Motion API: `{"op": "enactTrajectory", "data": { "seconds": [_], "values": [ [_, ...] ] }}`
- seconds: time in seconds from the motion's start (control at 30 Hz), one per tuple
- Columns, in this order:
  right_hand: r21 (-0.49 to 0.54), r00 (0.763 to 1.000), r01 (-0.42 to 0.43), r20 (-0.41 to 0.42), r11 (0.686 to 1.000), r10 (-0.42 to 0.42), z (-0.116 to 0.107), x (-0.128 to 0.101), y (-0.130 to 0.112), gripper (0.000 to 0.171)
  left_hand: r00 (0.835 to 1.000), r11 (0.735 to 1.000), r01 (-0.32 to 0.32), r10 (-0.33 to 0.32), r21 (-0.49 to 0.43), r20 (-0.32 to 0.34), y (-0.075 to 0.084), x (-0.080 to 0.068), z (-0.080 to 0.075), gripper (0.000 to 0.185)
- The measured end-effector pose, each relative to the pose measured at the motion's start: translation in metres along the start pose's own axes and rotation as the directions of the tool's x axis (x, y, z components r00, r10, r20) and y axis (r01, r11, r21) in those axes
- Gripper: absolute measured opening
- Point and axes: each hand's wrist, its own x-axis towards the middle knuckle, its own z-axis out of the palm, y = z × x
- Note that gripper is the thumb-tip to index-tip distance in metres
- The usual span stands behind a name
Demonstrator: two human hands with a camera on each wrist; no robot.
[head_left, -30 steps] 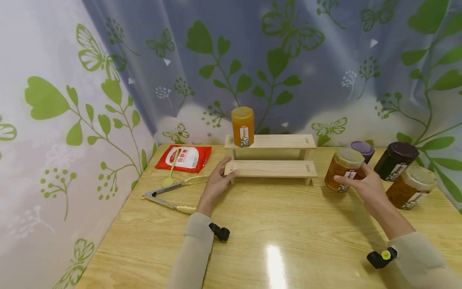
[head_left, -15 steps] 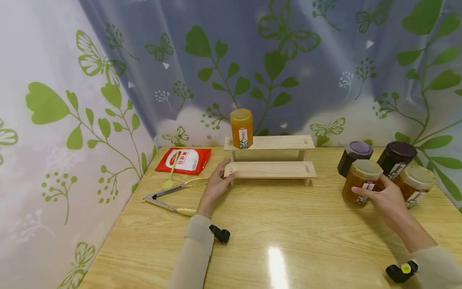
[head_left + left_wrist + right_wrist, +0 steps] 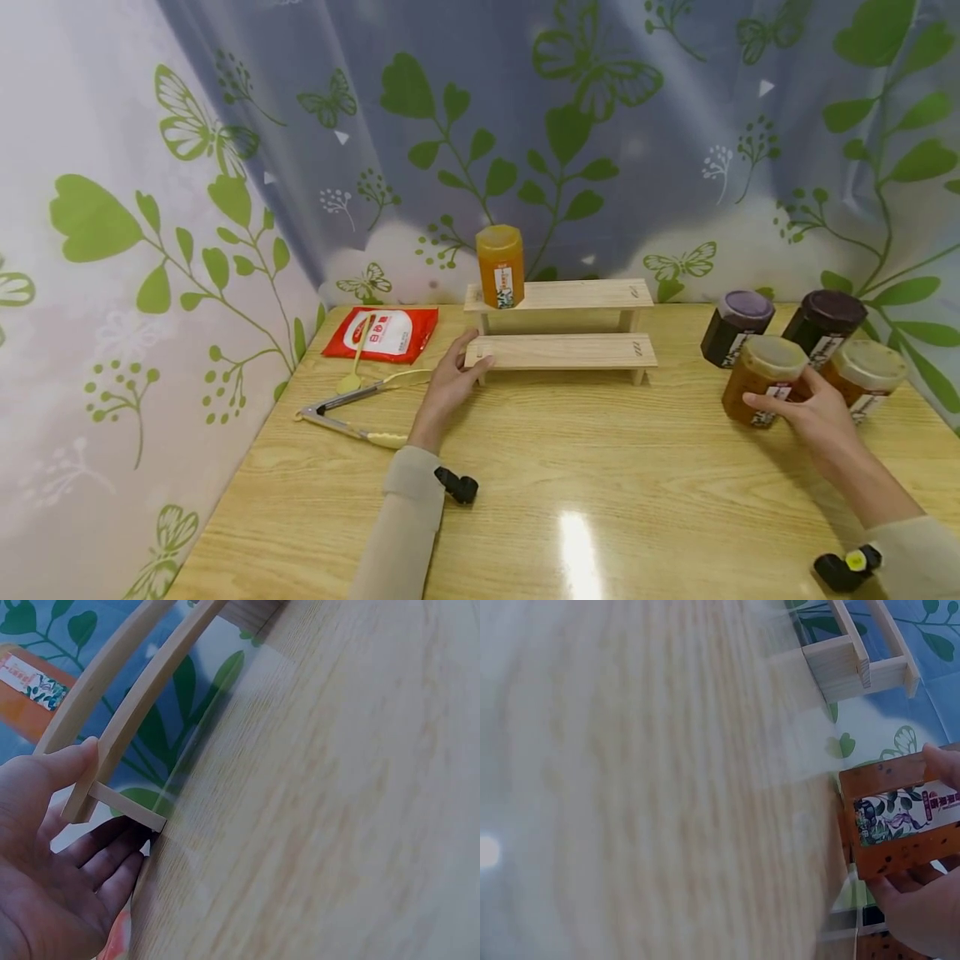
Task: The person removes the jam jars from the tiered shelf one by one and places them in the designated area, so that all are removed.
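Note:
My right hand (image 3: pixel 813 408) grips an amber jar with a beige lid (image 3: pixel 757 383) that stands on the wooden table (image 3: pixel 600 475), just left of the other jars. In the right wrist view my right hand (image 3: pixel 922 915) wraps the labelled amber jar (image 3: pixel 900 825) from both sides. My left hand (image 3: pixel 450 379) holds the left end of the lower step of a two-step wooden rack (image 3: pixel 562 352), thumb behind and fingers in front. The left wrist view shows my left hand (image 3: pixel 52 862) at that end of the rack (image 3: pixel 142 712). An orange jar (image 3: pixel 501 267) stands on the top step.
A purple-lidded dark jar (image 3: pixel 731 329), a black jar (image 3: pixel 821 325) and a beige-lidded jar (image 3: pixel 866 375) stand close around the held jar. A red packet (image 3: pixel 382 333), a yellow spoon (image 3: pixel 352 358) and tongs (image 3: pixel 352 404) lie at the left. Curtains close off the back and left.
My right hand has carried the amber jar to the right and down, among the other jars. My left hand has stayed at the rack's end.

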Motion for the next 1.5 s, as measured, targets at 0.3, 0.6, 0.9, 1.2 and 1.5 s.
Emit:
{"op": "enactTrajectory", "data": {
  "seconds": [0.3,0.6,0.9,1.2,1.5],
  "values": [
    [0.08,0.999,0.011,0.039,0.997,-0.014,-0.001,0.001,0.005,0.083,1.0,1.0,-0.008,0.008,-0.008,0.0,-0.001,0.0,0.0,0.064],
    [0.158,0.996,0.032,0.08,0.987,-0.045,-0.001,0.002,0.007,0.084,1.0,1.0,-0.014,0.014,-0.003,0.003,0.0,0.001,-0.002,0.064],
    [0.163,0.992,0.029,0.116,0.986,-0.048,-0.004,0.001,0.008,0.063,1.0,1.0,-0.024,0.024,-0.001,0.01,0.002,0.0,-0.001,0.065],
    [0.247,0.994,0.04,0.093,0.968,-0.065,-0.006,-0.003,0.005,0.063,1.0,1.0,-0.019,0.019,0.005,0.019,0.0,-0.001,0.0,0.066],
    [0.324,0.981,0.117,0.112,0.939,-0.161,-0.022,0.001,-0.019,0.059,1.0,1.0,-0.015,0.015,0.012,0.013,0.0,-0.001,0.0,0.065]
  ]
}}
